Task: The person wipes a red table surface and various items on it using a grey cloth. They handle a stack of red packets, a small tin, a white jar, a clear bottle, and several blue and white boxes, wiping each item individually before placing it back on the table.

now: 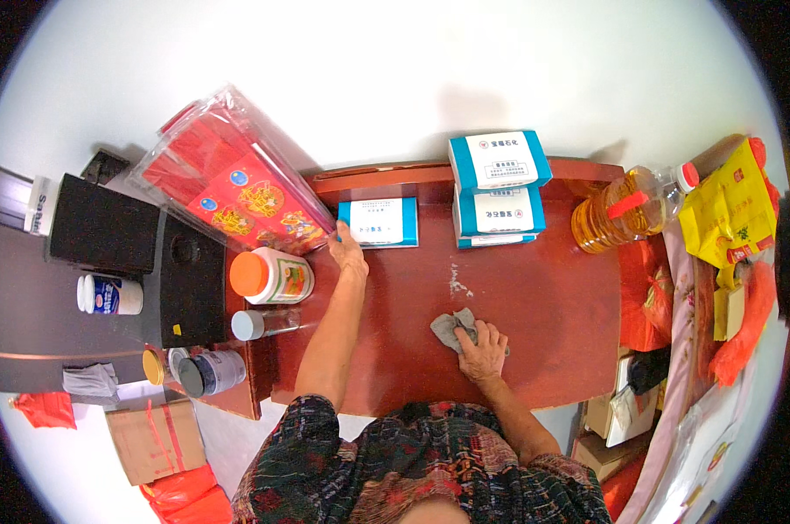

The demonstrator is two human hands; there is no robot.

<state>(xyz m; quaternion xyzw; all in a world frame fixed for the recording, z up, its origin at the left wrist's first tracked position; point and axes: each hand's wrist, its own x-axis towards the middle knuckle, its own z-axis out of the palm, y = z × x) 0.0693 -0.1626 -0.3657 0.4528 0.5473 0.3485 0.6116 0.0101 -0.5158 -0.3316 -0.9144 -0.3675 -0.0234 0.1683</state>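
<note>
My right hand presses a crumpled grey cloth on the red-brown tabletop, its fingers bent over the cloth's right side. Just beyond the cloth are whitish smears on the surface. My left arm stretches farther out, and my left hand is at the left end of a flat blue-and-white box. Its fingers also meet the lower corner of a plastic-wrapped red packet with gold figures. Whether they grip either thing is hard to make out.
Blue-and-white boxes are stacked at the back. An oil bottle and a yellow bag stand right. An orange-lidded jar, a clear container, dark-lidded jar and black box are left.
</note>
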